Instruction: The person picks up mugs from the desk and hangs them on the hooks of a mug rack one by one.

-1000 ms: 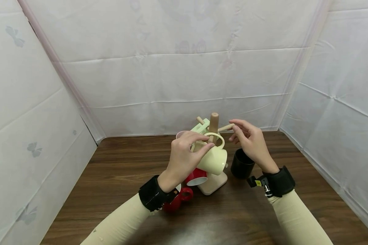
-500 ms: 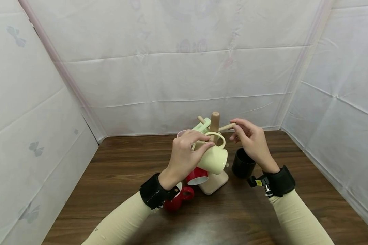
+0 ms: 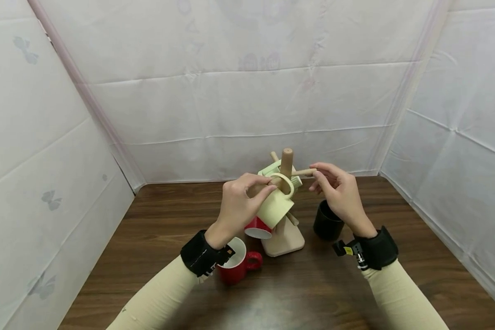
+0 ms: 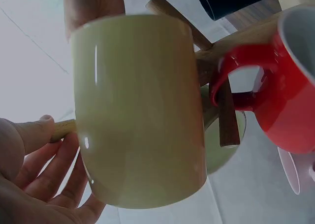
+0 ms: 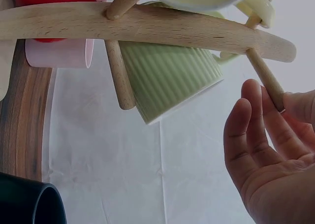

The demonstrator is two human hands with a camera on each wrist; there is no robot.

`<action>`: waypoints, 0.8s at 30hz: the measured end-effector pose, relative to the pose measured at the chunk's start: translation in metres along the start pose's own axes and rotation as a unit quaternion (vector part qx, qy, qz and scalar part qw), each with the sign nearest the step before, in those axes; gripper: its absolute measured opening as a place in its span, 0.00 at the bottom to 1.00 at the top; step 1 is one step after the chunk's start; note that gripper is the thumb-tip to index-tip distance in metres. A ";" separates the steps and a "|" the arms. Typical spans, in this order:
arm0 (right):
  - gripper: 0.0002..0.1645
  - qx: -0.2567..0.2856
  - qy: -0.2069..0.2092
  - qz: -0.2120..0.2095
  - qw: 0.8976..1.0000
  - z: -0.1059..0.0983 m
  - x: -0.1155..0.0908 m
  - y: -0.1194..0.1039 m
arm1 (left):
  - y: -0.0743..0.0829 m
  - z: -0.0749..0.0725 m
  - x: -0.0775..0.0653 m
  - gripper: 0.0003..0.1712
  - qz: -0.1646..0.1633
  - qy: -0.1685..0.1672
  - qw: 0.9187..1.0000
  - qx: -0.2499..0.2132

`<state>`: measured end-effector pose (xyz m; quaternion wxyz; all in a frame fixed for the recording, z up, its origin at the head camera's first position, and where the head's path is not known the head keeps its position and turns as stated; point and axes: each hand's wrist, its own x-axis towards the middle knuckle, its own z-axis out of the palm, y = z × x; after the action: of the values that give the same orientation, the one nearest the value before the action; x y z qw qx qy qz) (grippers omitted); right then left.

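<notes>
Since the earlier frame, the mug rack (image 3: 286, 162) has turned a little, just right of centre; the yellow mug (image 3: 275, 208) and the left hand (image 3: 241, 204) have swung slightly left, while the right hand (image 3: 342, 192) has barely shifted.

Nearest, at lower centre, a red mug (image 3: 234, 272) stands upright on the counter (image 3: 169, 215) beneath the left wrist, so that forearm is best kept high. Beyond it, the left thumb and forefinger are nearly closed, pinching the tip of the front peg (image 4: 63, 130). On the right, the other thumb and forefinger pinch the end of the right peg (image 3: 302, 173), the remaining fingers loosely spread. The step seems to be turning the rack by its pegs; an even, slow push from both sides should keep it from tipping and the mugs from knocking together.

The yellow mug hangs tilted by its handle from the front peg, glossy, plain and pale. Below it, to the left, hangs a second red mug (image 3: 254, 224), white inside; behind the post hangs a ribbed green mug (image 5: 170, 74). A black cup (image 3: 327, 227) stands near the rack's right side, close beneath the right hand, leaving little room there.
</notes>
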<state>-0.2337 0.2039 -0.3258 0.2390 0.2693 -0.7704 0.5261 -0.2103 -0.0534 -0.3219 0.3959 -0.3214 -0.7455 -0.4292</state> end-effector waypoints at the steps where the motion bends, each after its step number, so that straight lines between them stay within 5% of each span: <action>1: 0.15 -0.004 0.001 0.000 1.000 0.000 -0.001 -0.001 | -0.001 -0.001 0.000 0.09 0.000 0.000 1.000 -0.001; 9: 0.14 -0.039 0.012 -0.016 0.999 0.007 -0.007 -0.039 | -0.012 -0.009 0.003 0.09 -0.011 -0.004 1.000 -0.009; 17: 0.15 -0.067 0.027 -0.031 0.997 0.014 -0.016 -0.016 | -0.023 -0.017 0.002 0.10 -0.033 0.007 0.999 -0.023; 24: 0.16 -0.073 0.022 -0.064 0.995 0.018 -0.022 -0.018 | -0.030 -0.023 0.002 0.10 -0.048 0.005 0.999 -0.021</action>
<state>-0.2070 0.1851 -0.3339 0.3077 0.2884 -0.7825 0.4580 -0.2280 -0.0866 -0.3243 0.3720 -0.2911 -0.7489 -0.4647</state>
